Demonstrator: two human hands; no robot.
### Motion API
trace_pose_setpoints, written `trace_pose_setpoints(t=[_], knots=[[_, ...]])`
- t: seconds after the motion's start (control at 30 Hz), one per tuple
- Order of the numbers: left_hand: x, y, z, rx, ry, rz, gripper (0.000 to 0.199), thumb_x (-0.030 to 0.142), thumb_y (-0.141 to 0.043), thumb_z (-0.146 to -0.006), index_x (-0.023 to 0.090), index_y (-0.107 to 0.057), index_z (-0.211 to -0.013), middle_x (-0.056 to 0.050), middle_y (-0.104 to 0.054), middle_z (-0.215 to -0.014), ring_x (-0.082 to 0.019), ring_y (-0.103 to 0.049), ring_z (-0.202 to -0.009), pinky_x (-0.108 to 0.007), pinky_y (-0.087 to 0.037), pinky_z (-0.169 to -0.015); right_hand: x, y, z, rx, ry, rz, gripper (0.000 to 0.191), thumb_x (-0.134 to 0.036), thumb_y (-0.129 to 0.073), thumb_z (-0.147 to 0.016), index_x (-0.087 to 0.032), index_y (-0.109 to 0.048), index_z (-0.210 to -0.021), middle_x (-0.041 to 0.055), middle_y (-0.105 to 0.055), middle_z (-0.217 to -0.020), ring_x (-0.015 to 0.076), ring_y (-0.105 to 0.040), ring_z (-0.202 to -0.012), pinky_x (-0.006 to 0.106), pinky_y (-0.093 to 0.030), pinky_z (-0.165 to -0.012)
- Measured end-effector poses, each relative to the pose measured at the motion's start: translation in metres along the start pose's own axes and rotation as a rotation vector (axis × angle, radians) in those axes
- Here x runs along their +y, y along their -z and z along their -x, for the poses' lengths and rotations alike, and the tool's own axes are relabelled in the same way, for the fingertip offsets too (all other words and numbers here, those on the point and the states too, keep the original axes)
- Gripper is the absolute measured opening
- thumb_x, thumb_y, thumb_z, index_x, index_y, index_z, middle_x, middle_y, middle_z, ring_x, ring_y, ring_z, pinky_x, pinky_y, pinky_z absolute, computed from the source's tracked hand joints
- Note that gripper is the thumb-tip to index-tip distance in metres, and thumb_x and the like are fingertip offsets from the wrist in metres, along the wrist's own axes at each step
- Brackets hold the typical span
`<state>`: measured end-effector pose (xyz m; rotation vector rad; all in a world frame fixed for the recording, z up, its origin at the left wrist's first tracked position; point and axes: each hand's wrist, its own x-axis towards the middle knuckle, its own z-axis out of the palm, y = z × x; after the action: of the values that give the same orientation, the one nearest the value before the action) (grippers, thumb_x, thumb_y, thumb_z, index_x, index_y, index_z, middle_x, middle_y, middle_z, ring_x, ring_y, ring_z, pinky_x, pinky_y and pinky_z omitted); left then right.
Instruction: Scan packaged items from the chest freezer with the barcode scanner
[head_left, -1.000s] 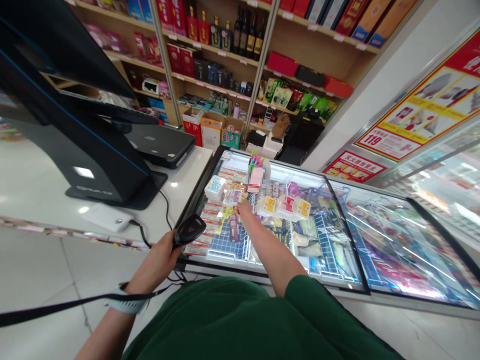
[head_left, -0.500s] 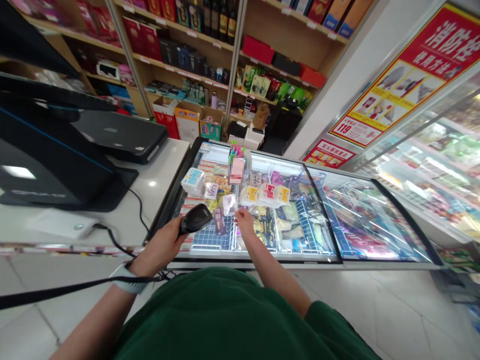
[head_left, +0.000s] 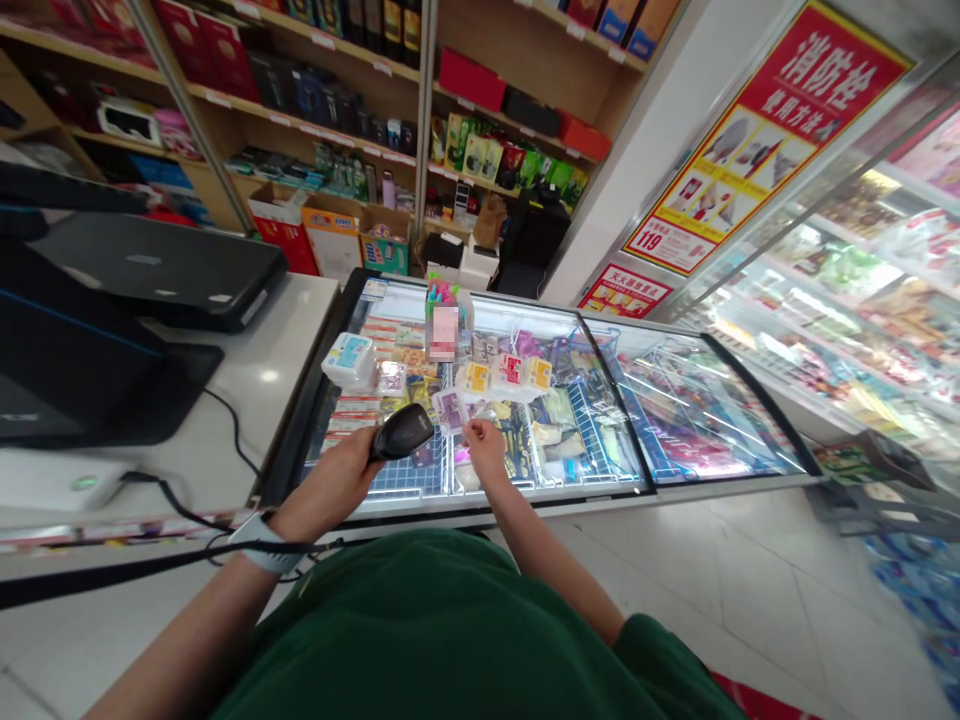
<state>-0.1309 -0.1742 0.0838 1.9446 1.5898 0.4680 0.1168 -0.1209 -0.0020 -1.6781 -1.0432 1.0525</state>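
A black handheld barcode scanner (head_left: 403, 432) is in my left hand (head_left: 330, 490), whose fingers wrap its handle. Its head points toward a small clear packet with a purple label (head_left: 450, 410), with a small gap between them. My right hand (head_left: 486, 448) pinches that packet by its near right edge, above the glass top of a chest freezer (head_left: 390, 505). Just beyond it stand white tubs with yellow and red labels (head_left: 510, 372). Another small pack with a pinkish label (head_left: 391, 378) lies to the left, beside white tubs with a blue label (head_left: 349, 358).
On the left, a white counter (head_left: 300, 310) carries a black checkout terminal (head_left: 82, 350) and a trailing cable (head_left: 236, 425). A pink-fronted container (head_left: 444, 335) stands at the freezer's back. Stocked shelves (head_left: 322, 135) rise behind; a pillar with red signs (head_left: 750, 150) is at right.
The view has swung right, so the scene sits further left. The packet has turned and its purple label now shows clearly. The scanner head is nearer to the packet.
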Motion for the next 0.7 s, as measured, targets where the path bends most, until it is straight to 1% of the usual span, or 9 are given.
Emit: trace_pose_setpoints(t=[0.07, 0.2, 0.3, 0.4, 0.53, 0.7], knots=[[0.0, -0.001, -0.002, 0.0, -0.005, -0.001, 0.045, 0.032, -0.044, -0.084, 0.016, -0.049, -0.126, -0.016, -0.064, -0.122, -0.031, -0.061, -0.115, -0.044, -0.045, -0.099, -0.003, 0.001, 0.001, -0.002, 0.009, 0.01, 0.007, -0.024, -0.066, -0.079, -0.02, -0.066, -0.084, -0.0022, -0.065, -0.072, 0.013, -0.062, -0.059, 0.022, -0.047, -0.059], [-0.001, -0.002, -0.005, 0.003, -0.018, -0.009, 0.046, 0.033, -0.043, -0.086, 0.013, -0.048, -0.126, -0.017, -0.063, -0.121, -0.031, -0.061, -0.114, -0.045, -0.045, -0.099, -0.007, 0.0, 0.002, -0.016, 0.01, 0.027, 0.007, -0.024, -0.065, -0.079, -0.02, -0.065, -0.084, -0.0013, -0.065, -0.073, 0.0139, -0.062, -0.061, 0.023, -0.048, -0.057], [-0.001, 0.0, -0.007, -0.009, -0.017, -0.016, 0.042, 0.032, -0.043, -0.086, 0.014, -0.048, -0.123, -0.017, -0.064, -0.119, -0.031, -0.061, -0.113, -0.044, -0.046, -0.098, -0.006, -0.002, 0.001, -0.021, 0.022, 0.027, 0.008, -0.025, -0.065, -0.078, -0.019, -0.065, -0.084, -0.001, -0.065, -0.072, 0.0143, -0.062, -0.061, 0.023, -0.048, -0.057], [0.003, 0.002, -0.007, -0.038, 0.005, -0.022, 0.038, 0.032, -0.042, -0.086, 0.014, -0.048, -0.119, -0.018, -0.064, -0.117, -0.032, -0.062, -0.111, -0.044, -0.046, -0.096, -0.006, -0.004, -0.001, -0.029, 0.03, 0.047, 0.012, -0.028, -0.064, -0.078, -0.019, -0.065, -0.085, -0.0007, -0.065, -0.073, 0.0149, -0.063, -0.062, 0.024, -0.051, -0.06], [0.008, 0.004, -0.008, -0.047, 0.039, -0.04, 0.041, 0.031, -0.04, -0.086, 0.011, -0.046, -0.121, -0.02, -0.063, -0.116, -0.033, -0.063, -0.108, -0.044, -0.047, -0.094, -0.007, -0.004, -0.002, -0.049, 0.041, 0.07, 0.018, -0.032, -0.062, -0.078, -0.018, -0.065, -0.088, 0.0009, -0.067, -0.077, 0.0165, -0.065, -0.066, 0.027, -0.054, -0.062], [0.01, 0.003, -0.01, -0.052, 0.048, -0.06, 0.039, 0.032, -0.039, -0.086, 0.011, -0.046, -0.117, -0.021, -0.064, -0.112, -0.034, -0.065, -0.105, -0.044, -0.048, -0.091, -0.008, -0.004, -0.002, -0.054, 0.035, 0.086, 0.018, -0.032, -0.062, -0.078, -0.018, -0.065, -0.09, 0.0018, -0.069, -0.079, 0.0173, -0.067, -0.069, 0.028, -0.055, -0.065]])
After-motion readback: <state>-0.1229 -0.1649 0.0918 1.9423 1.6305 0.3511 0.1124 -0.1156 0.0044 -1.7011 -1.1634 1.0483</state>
